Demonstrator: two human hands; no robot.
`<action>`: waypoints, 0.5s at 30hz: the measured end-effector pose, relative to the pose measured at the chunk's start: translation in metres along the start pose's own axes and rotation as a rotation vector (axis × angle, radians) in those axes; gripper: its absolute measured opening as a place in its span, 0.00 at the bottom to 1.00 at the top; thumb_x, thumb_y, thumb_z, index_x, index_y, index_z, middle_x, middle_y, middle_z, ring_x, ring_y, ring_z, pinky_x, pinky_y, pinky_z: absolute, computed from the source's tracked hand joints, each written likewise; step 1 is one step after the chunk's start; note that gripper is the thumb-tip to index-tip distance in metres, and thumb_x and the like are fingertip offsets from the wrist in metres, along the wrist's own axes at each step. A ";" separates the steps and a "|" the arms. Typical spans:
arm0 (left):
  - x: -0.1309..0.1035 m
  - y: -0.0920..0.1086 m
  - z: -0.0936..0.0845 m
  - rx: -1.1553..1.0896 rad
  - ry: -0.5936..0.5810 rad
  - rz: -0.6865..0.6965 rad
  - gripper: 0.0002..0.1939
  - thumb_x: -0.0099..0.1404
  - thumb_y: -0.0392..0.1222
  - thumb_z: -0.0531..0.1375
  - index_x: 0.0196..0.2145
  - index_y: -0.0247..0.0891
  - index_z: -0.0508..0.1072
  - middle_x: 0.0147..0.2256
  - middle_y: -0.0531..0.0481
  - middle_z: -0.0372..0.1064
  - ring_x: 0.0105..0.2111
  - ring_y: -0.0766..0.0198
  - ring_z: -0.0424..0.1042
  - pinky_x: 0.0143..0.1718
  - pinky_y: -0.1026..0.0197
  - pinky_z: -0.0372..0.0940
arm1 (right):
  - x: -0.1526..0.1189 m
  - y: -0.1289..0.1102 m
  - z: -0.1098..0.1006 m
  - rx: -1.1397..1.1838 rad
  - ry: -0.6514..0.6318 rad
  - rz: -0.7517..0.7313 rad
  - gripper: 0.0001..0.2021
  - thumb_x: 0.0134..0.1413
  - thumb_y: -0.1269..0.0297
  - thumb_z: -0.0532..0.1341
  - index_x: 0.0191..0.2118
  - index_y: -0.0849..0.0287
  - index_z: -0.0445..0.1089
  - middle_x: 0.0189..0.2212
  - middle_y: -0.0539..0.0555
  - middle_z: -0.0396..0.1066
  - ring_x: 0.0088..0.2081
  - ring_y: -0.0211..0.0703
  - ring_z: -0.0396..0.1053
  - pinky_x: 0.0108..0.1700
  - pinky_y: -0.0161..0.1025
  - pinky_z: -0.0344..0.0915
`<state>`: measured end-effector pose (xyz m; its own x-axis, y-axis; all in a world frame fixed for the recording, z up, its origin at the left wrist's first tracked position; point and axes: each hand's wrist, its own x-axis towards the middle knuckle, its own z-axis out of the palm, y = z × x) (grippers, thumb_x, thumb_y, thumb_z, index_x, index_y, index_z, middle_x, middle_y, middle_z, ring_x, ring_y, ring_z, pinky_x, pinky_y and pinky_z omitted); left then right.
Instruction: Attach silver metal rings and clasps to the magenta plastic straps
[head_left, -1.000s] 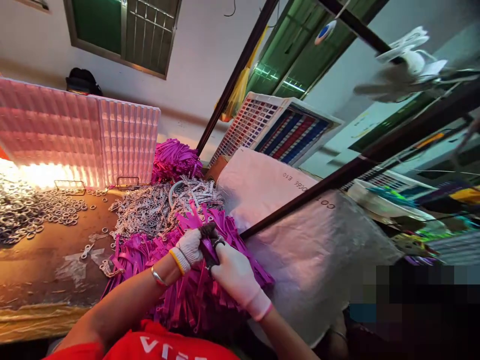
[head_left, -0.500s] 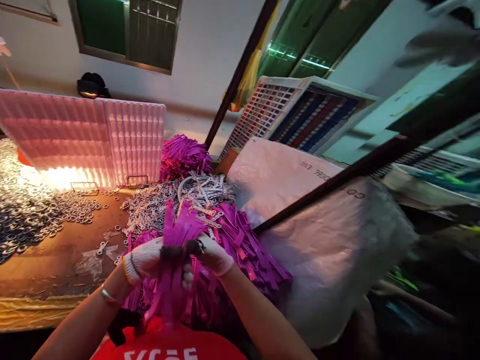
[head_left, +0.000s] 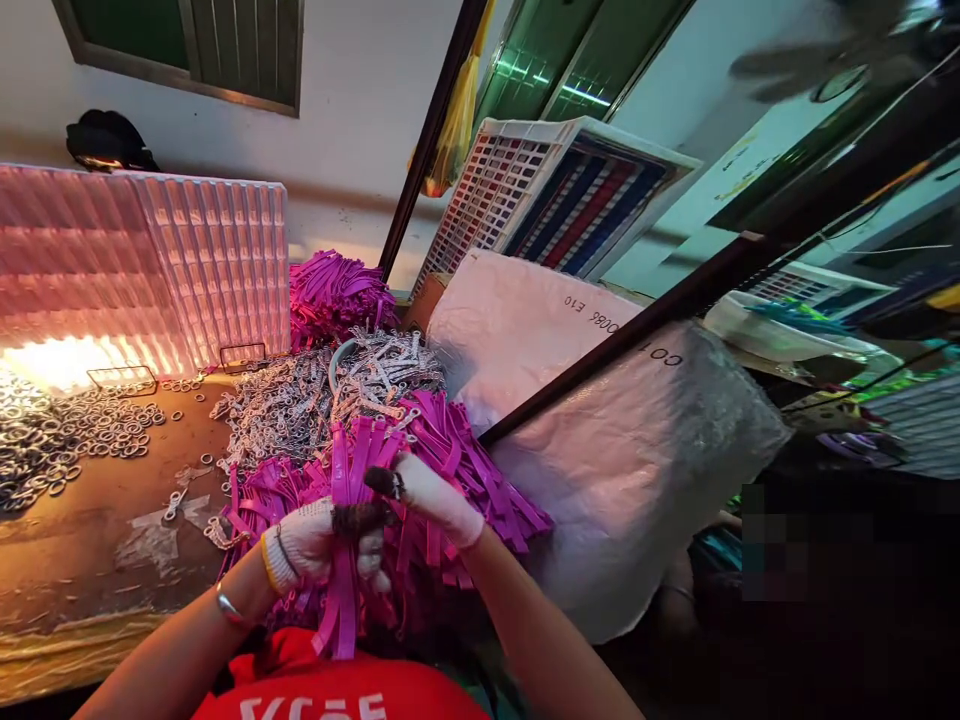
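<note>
OK, L hand [head_left: 311, 540] is closed round a bunch of purple straps [head_left: 343, 590], over the strap pile [head_left: 487, 490] nr the bench's [head_left: 75, 550] front edge. R hand [head_left: 435, 500] is just beside the bunch; can't tell if it's gripping any. Metal clips [head_left: 274, 415] heap up behind the pile, rings [head_left: 124, 430] twd the bench's left edge.

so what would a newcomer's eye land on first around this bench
Probably the vivid purple straps heaped in front of the person, whose gloved left hand grips a bunch, the right hand close beside it. The bright glow at the far left, at the foot of the pink panel, likely competes. On the right, a big white package stands out too.
</note>
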<state>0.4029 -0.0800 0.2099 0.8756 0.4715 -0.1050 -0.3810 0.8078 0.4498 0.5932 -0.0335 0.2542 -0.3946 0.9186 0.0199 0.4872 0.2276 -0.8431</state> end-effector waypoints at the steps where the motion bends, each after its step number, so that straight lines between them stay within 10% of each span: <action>1: 0.000 0.005 0.001 -0.023 -0.005 0.021 0.15 0.61 0.46 0.68 0.39 0.31 0.76 0.22 0.54 0.63 0.21 0.68 0.66 0.34 0.53 0.73 | -0.002 0.003 -0.014 -0.055 0.006 0.023 0.18 0.53 0.49 0.62 0.23 0.59 0.70 0.19 0.48 0.64 0.24 0.39 0.61 0.27 0.36 0.60; 7: 0.004 0.025 -0.007 -0.235 0.243 0.270 0.10 0.57 0.37 0.69 0.34 0.32 0.72 0.23 0.56 0.61 0.21 0.71 0.64 0.28 0.62 0.69 | 0.006 0.023 -0.069 -0.902 0.103 0.504 0.16 0.51 0.58 0.65 0.42 0.64 0.74 0.42 0.67 0.75 0.44 0.56 0.73 0.42 0.42 0.63; 15: 0.018 0.004 -0.021 -0.329 0.452 0.135 0.15 0.68 0.34 0.55 0.22 0.34 0.64 0.17 0.58 0.50 0.14 0.74 0.51 0.16 0.69 0.53 | 0.008 0.053 -0.088 -0.718 0.050 0.505 0.04 0.45 0.67 0.64 0.30 0.61 0.74 0.30 0.59 0.76 0.38 0.49 0.72 0.37 0.38 0.61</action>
<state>0.4113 -0.0608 0.1908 0.6262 0.6241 -0.4672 -0.6163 0.7633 0.1936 0.6846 0.0141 0.2572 0.0266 0.9737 -0.2262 0.9734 -0.0768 -0.2159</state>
